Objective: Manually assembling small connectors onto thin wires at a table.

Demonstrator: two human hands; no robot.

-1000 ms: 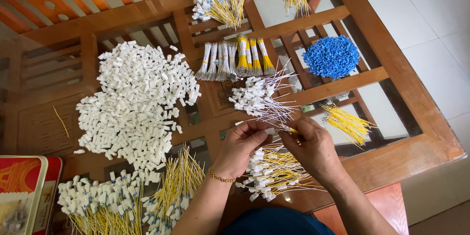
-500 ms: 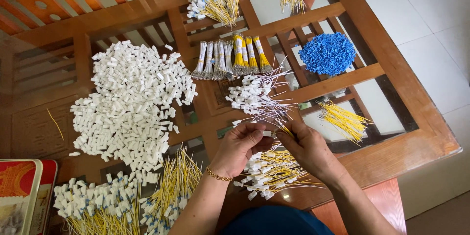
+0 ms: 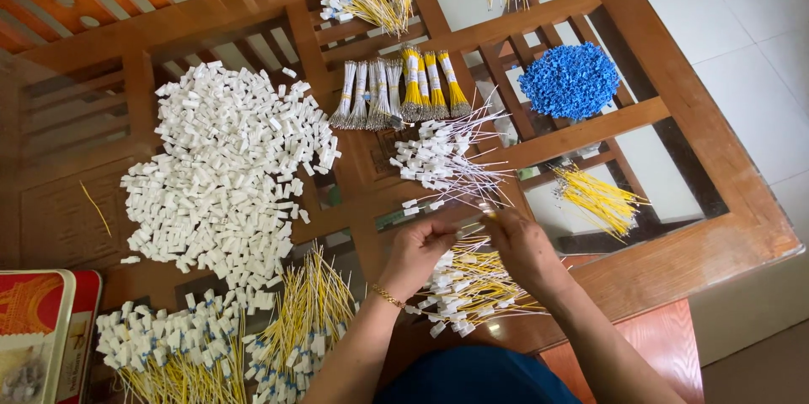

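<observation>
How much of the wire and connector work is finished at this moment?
Finished-looking: wires with white ends lie in heaps near the person and under the hands. In hand: the left hand and right hand meet on a thin wire. Left: a big pile of white pieces, blue pieces, bare yellow wires.

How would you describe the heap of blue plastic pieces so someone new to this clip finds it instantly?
Start at the glass-topped wooden table and go to its far right part. There, beyond the loose bunch of yellow wires, lies a rounded heap of small blue plastic pieces. It is the only all-blue pile; the big heap of white plastic pieces is far larger.
</observation>
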